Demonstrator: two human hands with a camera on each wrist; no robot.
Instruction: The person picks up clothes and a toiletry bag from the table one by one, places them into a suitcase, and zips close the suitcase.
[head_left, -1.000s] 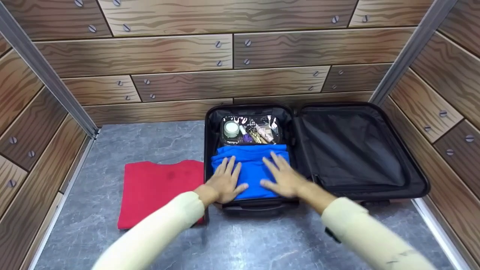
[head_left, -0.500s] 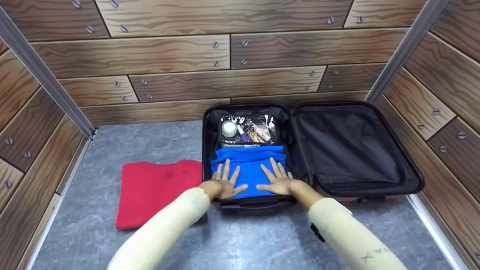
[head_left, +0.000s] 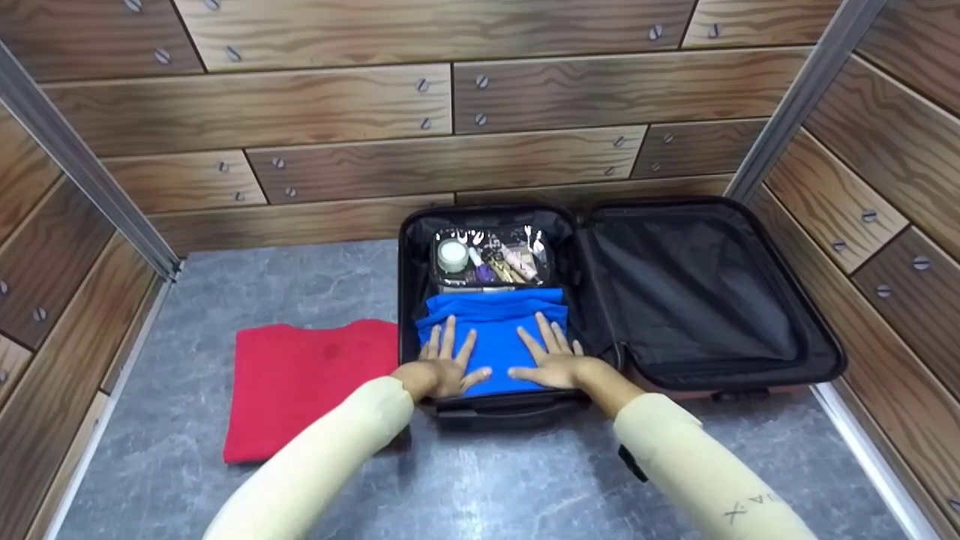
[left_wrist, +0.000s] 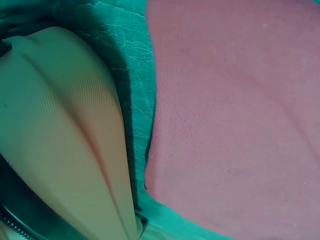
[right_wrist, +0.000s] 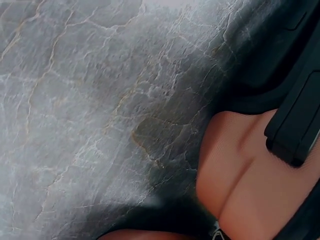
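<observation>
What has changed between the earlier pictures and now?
The right hand has shifted slightly toward the person; the folded blue garment seems slightly farther from the clear cosmetics pouch. Nothing was gripped or released. The left hand still rests on the garment; the red shirt and open suitcase stayed put.

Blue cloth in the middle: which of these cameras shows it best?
The head view. It shows the blue cloth in the open suitcase, only partly covered by the left hand and right hand. Neither wrist view shows any of it.
</observation>
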